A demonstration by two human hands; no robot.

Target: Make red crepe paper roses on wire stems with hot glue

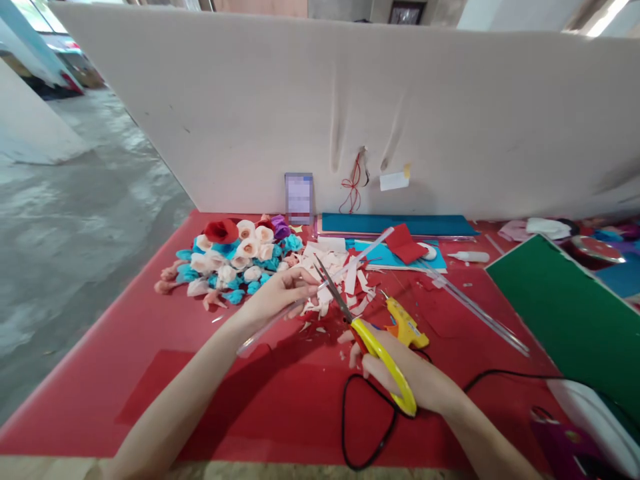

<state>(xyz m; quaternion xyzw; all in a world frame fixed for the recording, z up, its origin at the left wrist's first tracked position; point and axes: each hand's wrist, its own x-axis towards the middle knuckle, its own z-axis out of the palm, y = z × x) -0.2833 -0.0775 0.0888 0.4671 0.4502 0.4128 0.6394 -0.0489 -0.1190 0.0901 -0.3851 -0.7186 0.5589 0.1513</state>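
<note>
My left hand [287, 291] pinches a long, translucent glue stick [373, 244], which slants up to the right through my fingers. A pair of scissors [383, 363] with yellow handles is in my right hand [385, 360], its fingers wrapped around the handle loops. The scissor blades point up and left, crossing the stick just beside my left fingertips. Behind the blades lie cream paper scraps [330, 260]. A yellow glue gun [406, 323] rests just beyond my right hand, its black cord looping in front.
Paper flowers [245, 250] are heaped at the left. More clear sticks [480, 313] lie at the right, near a green board [570, 300]. Blue sheets [395, 225], a red paper piece [405, 244] and a white bottle [470, 256] sit toward the back. A phone [299, 199] leans against a white panel [240, 107].
</note>
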